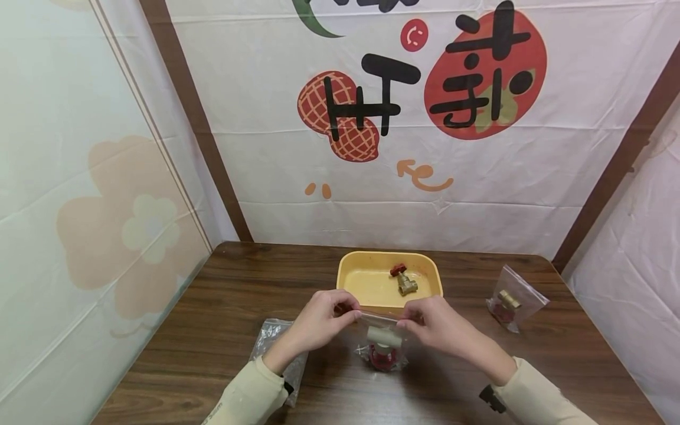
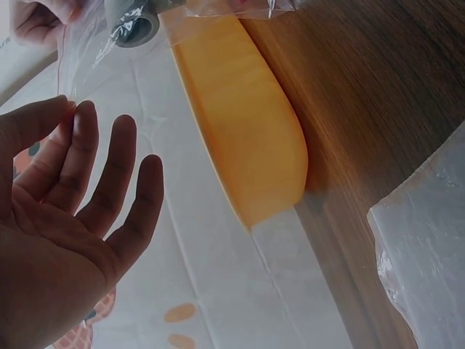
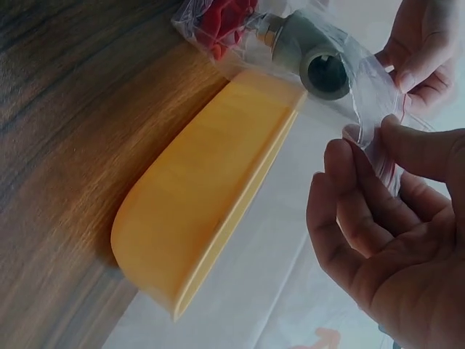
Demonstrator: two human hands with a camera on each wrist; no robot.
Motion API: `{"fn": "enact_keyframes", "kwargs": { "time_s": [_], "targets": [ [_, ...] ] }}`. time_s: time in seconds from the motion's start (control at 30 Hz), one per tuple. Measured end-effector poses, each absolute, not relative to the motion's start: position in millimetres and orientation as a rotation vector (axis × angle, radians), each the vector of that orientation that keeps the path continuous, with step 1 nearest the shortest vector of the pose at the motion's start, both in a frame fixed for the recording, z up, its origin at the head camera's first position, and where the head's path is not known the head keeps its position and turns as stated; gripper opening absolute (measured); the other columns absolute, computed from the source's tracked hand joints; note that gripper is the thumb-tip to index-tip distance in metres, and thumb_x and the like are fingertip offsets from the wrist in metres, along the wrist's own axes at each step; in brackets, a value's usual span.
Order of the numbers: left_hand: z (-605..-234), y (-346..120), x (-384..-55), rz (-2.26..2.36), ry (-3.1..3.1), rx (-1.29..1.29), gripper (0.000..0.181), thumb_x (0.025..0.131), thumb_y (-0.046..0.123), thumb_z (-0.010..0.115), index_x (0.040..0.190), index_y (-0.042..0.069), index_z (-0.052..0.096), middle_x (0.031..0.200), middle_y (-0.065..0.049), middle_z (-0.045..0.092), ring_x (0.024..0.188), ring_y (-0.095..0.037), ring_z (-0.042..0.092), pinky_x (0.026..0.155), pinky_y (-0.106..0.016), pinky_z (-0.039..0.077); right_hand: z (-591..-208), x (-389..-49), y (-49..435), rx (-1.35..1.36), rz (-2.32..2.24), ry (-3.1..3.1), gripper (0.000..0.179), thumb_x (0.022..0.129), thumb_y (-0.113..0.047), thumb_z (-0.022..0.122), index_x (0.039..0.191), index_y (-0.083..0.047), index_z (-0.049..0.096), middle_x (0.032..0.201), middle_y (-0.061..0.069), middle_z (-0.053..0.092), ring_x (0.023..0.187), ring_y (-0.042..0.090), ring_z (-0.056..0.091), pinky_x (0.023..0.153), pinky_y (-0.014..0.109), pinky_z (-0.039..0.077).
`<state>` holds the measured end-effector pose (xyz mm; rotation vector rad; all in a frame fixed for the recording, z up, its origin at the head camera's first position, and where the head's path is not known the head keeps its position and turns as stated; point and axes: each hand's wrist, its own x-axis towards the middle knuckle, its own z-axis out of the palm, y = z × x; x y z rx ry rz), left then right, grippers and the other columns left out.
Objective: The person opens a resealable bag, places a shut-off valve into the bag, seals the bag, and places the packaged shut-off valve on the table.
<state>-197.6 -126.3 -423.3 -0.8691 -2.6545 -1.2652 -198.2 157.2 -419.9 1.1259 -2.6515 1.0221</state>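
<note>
1. Far left: some flat clear plastic (image 1: pixel 269 332) lying on the wood-grain table (image 1: pixel 255 271), partly under the forearm. Can't tell if it's one sheet or a stack.
2. Next, the left hand (image 1: pixel 319 324). Thumb and index are pinching a top corner of a zip bag, with the other fingers spread out loosely in the left wrist view.
3. Middle: the zip bag (image 1: pixel 380 320), stretched between both hands, right in front of the tray. Inside there's a grey-green valve (image 1: pixel 384 337) with its red handle (image 1: pixel 383 358) pointing down. Can't tell whether the bottom touches the table.
4. Just behind that, a yellow tray (image 1: pixel 366 283) with a brass valve (image 1: pixel 406 284) in its right half, red knob (image 1: pixel 397 270) and all.
5. Then the right hand (image 1: pixel 441 324), pinching the bag's other top corner.
6. Far right, well apart: another clear bag (image 1: pixel 523 289) on the table, brass fitting (image 1: pixel 509 300) inside plus something red below it.
</note>
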Motion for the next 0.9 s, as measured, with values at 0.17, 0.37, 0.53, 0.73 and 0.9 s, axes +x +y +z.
{"fn": "enact_keyframes", "kwargs": {
  "time_s": [0.17,0.37,0.53,0.73,0.9],
  "targets": [
    [-423.3,-126.7,-197.4,-1.254,-2.659,-0.87,0.009,0.099,0.011,0.075,0.091,0.016,0.074,0.088,0.012,0.068,0.083,-0.009,0.064,0.076,-0.034,0.057,-420.7,-197.6,157.3,1.154,1.007,-2.585,0.019,0.092,-0.007,0.081,0.079,-0.015,0.069,0.068,-0.013,0.061,0.06,-0.003,0.047,0.052,0.022,0.045],
    [-423.7,-126.9,-197.7,-1.263,-2.662,-0.865,0.009,0.099,0.011,0.075,0.092,0.016,0.075,0.088,0.012,0.067,0.083,-0.009,0.064,0.074,-0.029,0.055,-421.3,-197.9,158.3,1.152,1.004,-2.583,0.019,0.092,-0.009,0.081,0.08,-0.016,0.07,0.069,-0.012,0.063,0.06,-0.003,0.048,0.053,0.023,0.046],
    [-422.9,-126.7,-198.1,-1.255,-2.66,-0.872,0.008,0.099,0.011,0.075,0.092,0.015,0.075,0.088,0.012,0.068,0.083,-0.01,0.064,0.074,-0.028,0.054,-419.5,-197.7,163.0,1.121,1.017,-2.638,0.017,0.093,-0.009,0.081,0.081,-0.015,0.071,0.07,-0.013,0.064,0.061,-0.002,0.051,0.055,0.023,0.048],
    [-422.3,-126.7,-198.8,-1.249,-2.657,-0.875,0.008,0.099,0.012,0.074,0.092,0.015,0.075,0.088,0.012,0.067,0.082,-0.01,0.064,0.073,-0.028,0.054,-420.2,-198.2,165.7,1.143,1.006,-2.577,0.02,0.092,-0.006,0.081,0.079,-0.015,0.07,0.067,-0.01,0.063,0.059,-0.003,0.049,0.052,0.023,0.046],
    [-423.0,-126.8,-198.7,-1.254,-2.665,-0.867,0.008,0.099,0.011,0.075,0.092,0.015,0.075,0.088,0.011,0.067,0.083,-0.009,0.064,0.075,-0.033,0.056,-422.4,-199.0,165.6,1.132,1.013,-2.583,0.02,0.091,-0.007,0.082,0.078,-0.017,0.07,0.066,-0.013,0.062,0.059,-0.003,0.049,0.053,0.023,0.046]
  ]
}}
